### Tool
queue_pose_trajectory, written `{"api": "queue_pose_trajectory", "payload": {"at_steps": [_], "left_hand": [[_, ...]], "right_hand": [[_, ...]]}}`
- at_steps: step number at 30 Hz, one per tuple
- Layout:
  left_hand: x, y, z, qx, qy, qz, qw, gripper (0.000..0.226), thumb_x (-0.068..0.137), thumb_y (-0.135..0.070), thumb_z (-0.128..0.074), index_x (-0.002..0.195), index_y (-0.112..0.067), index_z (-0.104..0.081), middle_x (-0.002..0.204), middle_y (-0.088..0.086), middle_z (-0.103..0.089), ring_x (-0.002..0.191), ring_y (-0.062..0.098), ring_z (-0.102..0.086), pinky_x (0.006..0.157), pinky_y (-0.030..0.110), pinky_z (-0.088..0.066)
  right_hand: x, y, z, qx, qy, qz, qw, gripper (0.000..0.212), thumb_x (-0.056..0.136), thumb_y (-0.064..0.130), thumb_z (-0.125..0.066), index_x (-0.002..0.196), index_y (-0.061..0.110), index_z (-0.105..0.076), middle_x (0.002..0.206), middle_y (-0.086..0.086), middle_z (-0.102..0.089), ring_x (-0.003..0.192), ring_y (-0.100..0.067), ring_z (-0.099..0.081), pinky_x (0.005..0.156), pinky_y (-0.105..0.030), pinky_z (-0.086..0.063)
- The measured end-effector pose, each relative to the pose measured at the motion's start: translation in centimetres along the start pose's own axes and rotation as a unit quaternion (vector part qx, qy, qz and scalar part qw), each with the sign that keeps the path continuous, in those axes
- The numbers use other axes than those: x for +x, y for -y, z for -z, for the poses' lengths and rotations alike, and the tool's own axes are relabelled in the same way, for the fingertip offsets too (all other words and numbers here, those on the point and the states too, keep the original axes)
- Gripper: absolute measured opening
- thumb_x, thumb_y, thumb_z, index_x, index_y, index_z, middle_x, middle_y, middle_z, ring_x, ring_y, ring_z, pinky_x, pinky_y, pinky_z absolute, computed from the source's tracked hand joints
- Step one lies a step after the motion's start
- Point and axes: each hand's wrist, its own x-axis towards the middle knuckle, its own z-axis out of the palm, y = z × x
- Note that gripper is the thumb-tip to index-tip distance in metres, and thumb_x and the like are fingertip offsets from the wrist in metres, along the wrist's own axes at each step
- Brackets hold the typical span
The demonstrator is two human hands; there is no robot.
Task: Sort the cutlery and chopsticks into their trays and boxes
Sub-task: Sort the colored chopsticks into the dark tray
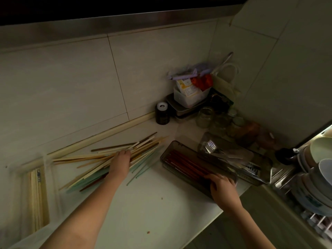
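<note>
Left grip presses flat, released, on scattered beige, green and brown chopsticks; right grip grasps dark-red chopsticks inside the smoky translucent plastic box beside it on the white counter.

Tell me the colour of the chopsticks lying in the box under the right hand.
Dark red chopsticks, seen in the head view.

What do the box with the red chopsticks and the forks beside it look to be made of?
The box looks like smoky, see-through plastic: the dark red chopsticks show through its glossy tinted walls. The forks look like polished metal, probably stainless steel, since their tines glint bright silver. The dim light leaves both somewhat open.
</note>
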Motion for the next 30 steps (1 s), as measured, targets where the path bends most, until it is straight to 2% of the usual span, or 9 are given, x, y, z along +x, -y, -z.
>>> {"api": "queue_pose_trajectory", "payload": {"at_steps": [3, 7, 12, 15, 18, 22, 25, 27, 30], "left_hand": [[-0.1, 0.2, 0.0, -0.022, -0.002, 0.007, 1.0, 0.037, 0.093, -0.015, -0.052, 0.129, -0.006, -0.048, 0.126, 0.013, -0.051, 0.117, 0.029, -0.048, 0.093, 0.037, -0.044], [0.0, 0.1, 0.7, -0.051, -0.046, 0.009, 0.998, 0.02, 0.093, -0.01, -0.049, 0.106, -0.003, -0.063, 0.111, 0.015, -0.06, 0.102, 0.031, -0.057, 0.084, 0.037, -0.047], [-0.2, -0.1, 1.9, -0.08, -0.089, 0.011, 0.993, 0.024, 0.095, -0.01, -0.043, 0.113, -0.01, -0.059, 0.104, 0.014, -0.067, 0.091, 0.031, -0.063, 0.071, 0.034, -0.046], [-0.6, -1.3, 2.7, -0.046, -0.089, -0.067, 0.993, 0.025, 0.094, -0.013, -0.046, 0.117, -0.016, -0.056, 0.102, 0.012, -0.066, 0.085, 0.029, -0.064, 0.065, 0.033, -0.045], [-1.1, -3.9, 2.9, -0.048, -0.106, -0.155, 0.981, 0.028, 0.09, -0.013, -0.053, 0.118, -0.014, -0.058, 0.109, 0.013, -0.062, 0.094, 0.03, -0.061, 0.071, 0.035, -0.048], [-2.2, -8.1, 2.9, -0.047, -0.087, -0.29, 0.952, 0.026, 0.091, -0.014, -0.053, 0.117, -0.014, -0.057, 0.108, 0.01, -0.06, 0.098, 0.027, -0.059, 0.077, 0.035, -0.048], [-3.1, -10.9, 2.6, -0.003, -0.137, -0.418, 0.898, 0.031, 0.076, -0.012, -0.073, 0.104, -0.011, -0.062, 0.088, 0.004, -0.064, 0.079, 0.02, -0.063, 0.061, 0.026, -0.051], [-3.3, -11.9, 2.7, 0.012, -0.141, -0.447, 0.883, 0.031, 0.072, -0.014, -0.077, 0.099, -0.014, -0.061, 0.081, 0.001, -0.062, 0.073, 0.017, -0.061, 0.054, 0.025, -0.048], [-3.2, -11.7, 3.0, 0.011, -0.107, -0.451, 0.886, 0.027, 0.07, -0.016, -0.08, 0.089, -0.016, -0.061, 0.071, 0.001, -0.06, 0.064, 0.018, -0.06, 0.046, 0.021, -0.039]], "right_hand": [[-0.1, 0.0, 0.0, 0.002, 0.0, 0.002, 1.0, 0.037, 0.094, 0.016, -0.045, 0.125, 0.035, -0.054, 0.129, 0.008, -0.057, 0.123, -0.017, -0.047, 0.109, -0.04, -0.025], [-0.1, 0.0, 0.1, 0.003, -0.003, 0.006, 1.0, 0.036, 0.095, 0.017, -0.046, 0.124, 0.035, -0.054, 0.129, 0.009, -0.057, 0.123, -0.016, -0.048, 0.109, -0.04, -0.025], [-0.2, 0.2, 0.3, -0.007, 0.006, 0.005, 1.0, 0.038, 0.095, 0.016, -0.044, 0.127, 0.036, -0.052, 0.133, 0.009, -0.054, 0.126, -0.015, -0.044, 0.112, -0.041, -0.021], [-0.4, 1.1, 0.7, -0.039, -0.011, 0.032, 0.999, 0.045, 0.094, 0.012, -0.045, 0.132, 0.037, -0.048, 0.137, 0.01, -0.048, 0.131, -0.016, -0.038, 0.114, -0.041, -0.018], [-0.3, 3.2, 1.5, -0.021, -0.082, 0.08, 0.993, 0.053, 0.093, 0.01, -0.049, 0.139, 0.036, -0.041, 0.144, 0.007, -0.043, 0.134, -0.019, -0.038, 0.114, -0.043, -0.021], [0.9, 6.2, 2.3, -0.023, -0.107, 0.162, 0.981, 0.057, 0.097, 0.025, -0.047, 0.147, 0.039, -0.024, 0.154, 0.007, -0.028, 0.138, -0.018, -0.033, 0.114, -0.041, -0.019], [1.5, 7.6, 1.9, -0.027, -0.089, 0.181, 0.979, 0.047, 0.097, 0.033, -0.047, 0.142, 0.035, -0.037, 0.145, 0.008, -0.044, 0.132, -0.013, -0.042, 0.113, -0.036, -0.02], [1.4, 7.6, 1.6, -0.022, -0.089, 0.169, 0.981, 0.038, 0.096, 0.028, -0.048, 0.134, 0.031, -0.048, 0.129, 0.007, -0.059, 0.121, -0.014, -0.053, 0.108, -0.034, -0.028], [0.7, 6.2, 1.4, -0.069, -0.096, 0.138, 0.983, 0.038, 0.093, 0.021, -0.053, 0.13, 0.032, -0.052, 0.122, 0.01, -0.063, 0.115, -0.015, -0.055, 0.101, -0.033, -0.034]]}}
